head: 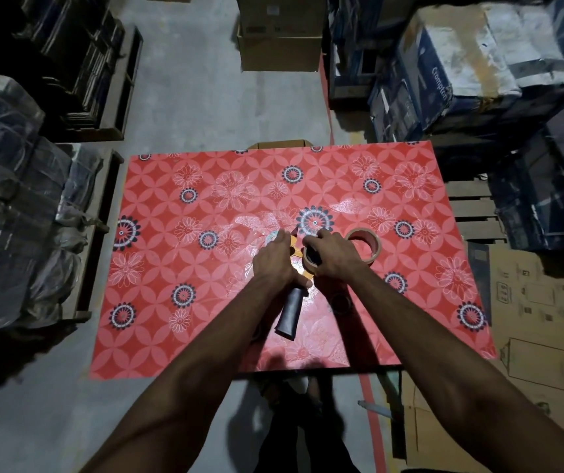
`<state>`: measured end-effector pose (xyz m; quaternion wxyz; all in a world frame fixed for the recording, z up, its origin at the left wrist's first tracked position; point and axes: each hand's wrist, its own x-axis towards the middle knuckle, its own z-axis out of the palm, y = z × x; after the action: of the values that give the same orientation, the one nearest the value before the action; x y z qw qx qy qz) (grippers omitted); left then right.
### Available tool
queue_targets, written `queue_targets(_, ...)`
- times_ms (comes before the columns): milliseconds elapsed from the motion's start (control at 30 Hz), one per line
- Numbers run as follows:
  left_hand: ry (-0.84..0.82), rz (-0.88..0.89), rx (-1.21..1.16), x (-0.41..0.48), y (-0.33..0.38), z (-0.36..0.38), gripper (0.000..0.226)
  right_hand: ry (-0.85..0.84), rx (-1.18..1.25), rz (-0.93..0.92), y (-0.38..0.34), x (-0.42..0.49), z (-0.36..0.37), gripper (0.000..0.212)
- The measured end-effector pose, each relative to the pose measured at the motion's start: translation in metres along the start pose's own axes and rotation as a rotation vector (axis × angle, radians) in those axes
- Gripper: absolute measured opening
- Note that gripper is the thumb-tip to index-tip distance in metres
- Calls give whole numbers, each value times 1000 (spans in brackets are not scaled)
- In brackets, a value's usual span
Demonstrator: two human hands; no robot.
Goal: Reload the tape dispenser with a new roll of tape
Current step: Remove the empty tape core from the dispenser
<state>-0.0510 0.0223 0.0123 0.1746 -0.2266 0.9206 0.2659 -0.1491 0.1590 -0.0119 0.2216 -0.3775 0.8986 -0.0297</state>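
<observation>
A red flower-patterned bench (pixel 178 268) is carrying a brown tape roll (pixel 364 246) lying flat right of centre, well inside its edges.

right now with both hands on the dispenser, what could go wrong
1. The left hand grips the tape dispenser near its front end; fingers there could catch the cutter.
2. The right hand covers the roll on the hub, so seating is hard to judge; it may sit crooked.
3. The spare tape roll lies right beside that hand and could get knocked.

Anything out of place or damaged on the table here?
Nothing stands out. Both hands work on the tape dispenser; a tape roll lies flat beside them on the table.
</observation>
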Motion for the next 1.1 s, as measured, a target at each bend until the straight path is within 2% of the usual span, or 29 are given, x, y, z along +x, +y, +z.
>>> queue_targets(167,5,-51,-37,4,0,3,112,5,-6,-24,1,5,-6,45)
queue_targets(400,-26,-42,83,7,4,3,121,35,-27,-45,-1,-1,-33,56)
queue_targets(600,-34,-15,204,4,3,-2,122,421,108,-62,-19,-10,-133,60)
queue_targets(700,-45,-3,254,2,3,-4,124,469,127,10,-11,-18,-172,72)
queue_targets(867,-49,3,350,1,6,-9,130,479,264,151,20,-56,-127,72)
queue_targets(1000,-91,32,277,-3,9,-4,137,422,369,367,52,-94,-65,72)
queue_targets(1100,-50,48,209,-11,6,6,124,339,396,535,76,-114,-30,66)
